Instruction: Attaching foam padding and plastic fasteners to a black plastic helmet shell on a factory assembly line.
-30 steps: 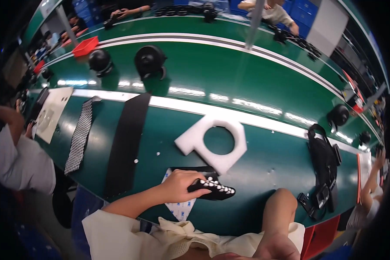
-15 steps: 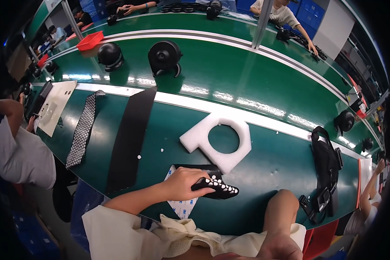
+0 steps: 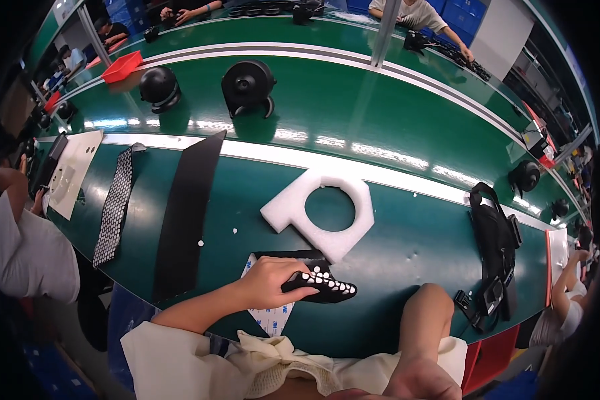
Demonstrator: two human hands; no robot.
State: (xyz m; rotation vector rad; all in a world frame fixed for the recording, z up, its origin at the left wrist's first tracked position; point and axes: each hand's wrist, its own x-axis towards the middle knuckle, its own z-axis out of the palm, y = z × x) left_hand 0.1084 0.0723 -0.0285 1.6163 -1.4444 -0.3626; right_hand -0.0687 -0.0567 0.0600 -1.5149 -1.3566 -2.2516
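Fingers [image 3: 293,267] around dotted piece [image 3: 325,288], tray [image 3: 123,66] beyond

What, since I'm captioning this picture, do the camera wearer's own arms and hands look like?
Loose, short cream sleeves leave the forearms bare. The left hand and right hand wear no visible gloves, and no watch or bracelet shows, though the right hand is partly cut off.

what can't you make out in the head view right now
Right hand: head view, cut off by the lower edge, so whether it holds anything is unclear.
Dotted piece: head view, its left end is covered by the left hand.
Printed sheet: head view, partly hidden by the left hand.
White bit: head view, too small to identify.
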